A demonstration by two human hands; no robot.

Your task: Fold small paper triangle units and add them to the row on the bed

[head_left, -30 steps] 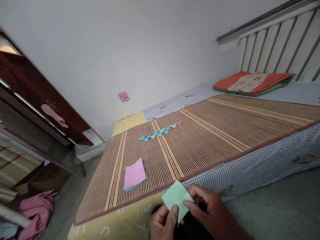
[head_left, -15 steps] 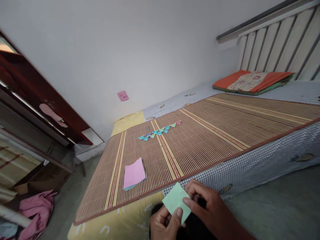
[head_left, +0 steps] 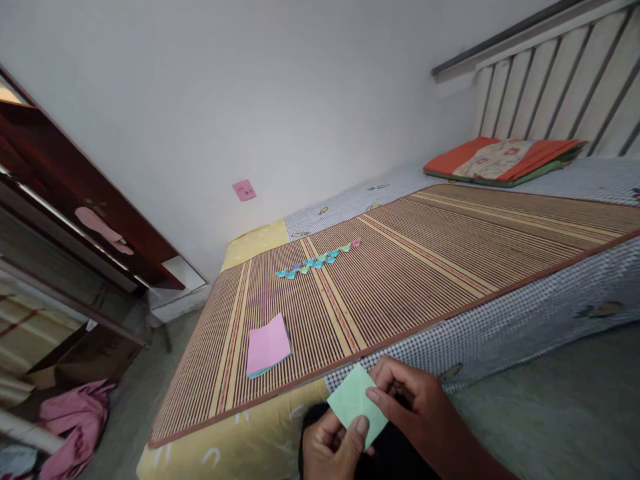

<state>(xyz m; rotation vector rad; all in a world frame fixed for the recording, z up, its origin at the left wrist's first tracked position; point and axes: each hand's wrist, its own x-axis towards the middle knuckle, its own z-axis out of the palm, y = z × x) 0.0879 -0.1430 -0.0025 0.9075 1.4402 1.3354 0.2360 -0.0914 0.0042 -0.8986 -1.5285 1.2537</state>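
At the bottom of the view both my hands pinch a small light green square of paper (head_left: 356,402), held in front of the bed's edge. My left hand (head_left: 334,448) grips its lower corner with the thumb on top. My right hand (head_left: 419,413) holds its right edge with thumb and fingers closed. On the striped bamboo mat (head_left: 400,267) lies a stack of coloured paper sheets with a pink one on top (head_left: 268,345). Farther back is a row of several small folded paper shapes (head_left: 320,260) in blue, green and pink.
The mat covers a bed (head_left: 525,320) with a checked sheet and a yellow corner. A folded orange cushion (head_left: 503,159) lies by the slatted headboard. A dark wooden cabinet (head_left: 75,213) stands at the left, with pink cloth (head_left: 75,417) on the floor. A pink note (head_left: 243,190) sticks on the wall.
The green paper has turned slightly in my fingers and my hands have shifted a little; the view has drifted a bit. Nothing on the mat has moved.
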